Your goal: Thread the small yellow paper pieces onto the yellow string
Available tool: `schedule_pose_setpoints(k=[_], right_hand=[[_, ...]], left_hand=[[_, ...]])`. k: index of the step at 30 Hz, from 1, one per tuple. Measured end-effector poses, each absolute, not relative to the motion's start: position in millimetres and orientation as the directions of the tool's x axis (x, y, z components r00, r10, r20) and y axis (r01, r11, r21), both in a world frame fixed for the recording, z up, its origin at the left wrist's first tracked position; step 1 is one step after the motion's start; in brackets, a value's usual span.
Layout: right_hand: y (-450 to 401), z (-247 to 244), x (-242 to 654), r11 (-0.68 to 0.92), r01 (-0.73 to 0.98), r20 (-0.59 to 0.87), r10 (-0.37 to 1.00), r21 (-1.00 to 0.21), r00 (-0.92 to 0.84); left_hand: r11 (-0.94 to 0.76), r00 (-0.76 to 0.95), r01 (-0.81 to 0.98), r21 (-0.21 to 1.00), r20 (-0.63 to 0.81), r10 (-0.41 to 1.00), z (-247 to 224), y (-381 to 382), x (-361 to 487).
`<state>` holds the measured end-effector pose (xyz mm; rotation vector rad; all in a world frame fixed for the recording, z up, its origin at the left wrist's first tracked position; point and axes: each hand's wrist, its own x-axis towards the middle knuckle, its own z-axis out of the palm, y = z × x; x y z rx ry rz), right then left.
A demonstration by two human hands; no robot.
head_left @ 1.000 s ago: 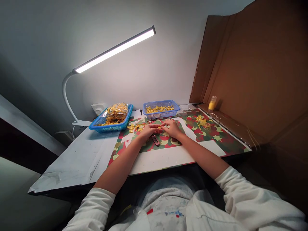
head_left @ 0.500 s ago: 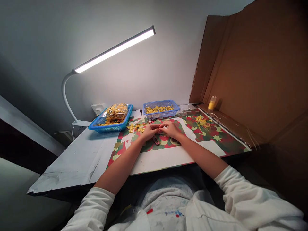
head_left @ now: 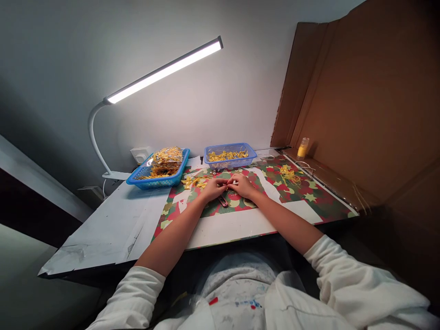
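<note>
My left hand [head_left: 213, 189] and my right hand [head_left: 242, 186] meet fingertip to fingertip over the patterned sheet. Both are closed in a pinch; whatever lies between the fingertips is too small to make out. Just below them on the sheet is a dark reddish tool [head_left: 223, 200], partly covered by my left hand. Yellow pieces [head_left: 195, 182] are scattered to the left of my left hand. Behind my hands stands a purple-blue basket [head_left: 229, 163] holding yellow pieces.
At the left is a blue basket [head_left: 155, 183] with a clear bag [head_left: 167, 159] on yellow-orange pieces. A lamp [head_left: 165, 72] arches above. Yellow strands [head_left: 289, 175] lie at the right, near a yellow-filled bottle [head_left: 303, 148]. Cardboard [head_left: 364, 105] walls the right side.
My right hand's fingers have shifted slightly and lie flatter beside my left fingertips. The baskets and the loose pieces have stayed where they were.
</note>
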<state>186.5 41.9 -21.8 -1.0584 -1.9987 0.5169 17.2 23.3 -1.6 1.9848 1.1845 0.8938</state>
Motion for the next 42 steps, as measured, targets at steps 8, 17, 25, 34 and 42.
schedule_pose_setpoints(k=[8,17,25,34,42], right_hand=[[39.5,-14.8,187.1,0.63,0.422,0.55,0.776,-0.652,-0.309],[35.3,-4.1,191.1,0.649,0.237,0.598,0.76,-0.723,-0.255],[38.9,-11.2,190.7,0.708,0.374,0.636,0.705,-0.599,-0.314],[34.5,-10.1,187.5,0.712,0.43,0.63,0.697,-0.555,-0.342],[30.0,-2.3,184.1,0.677,0.278,0.623,0.736,-0.681,-0.265]], left_hand=[[-0.403,0.357,0.415,0.816,0.262,0.897,-2.1,23.7,16.9],[-0.353,0.301,0.241,0.904,0.276,0.913,-5.3,28.1,17.5],[-0.264,0.337,0.087,0.961,0.221,0.915,-6.1,25.9,18.8],[-0.259,0.347,0.055,0.964,0.225,0.911,-6.2,30.3,18.6],[-0.274,0.343,0.183,0.944,0.199,0.918,-11.6,33.8,16.5]])
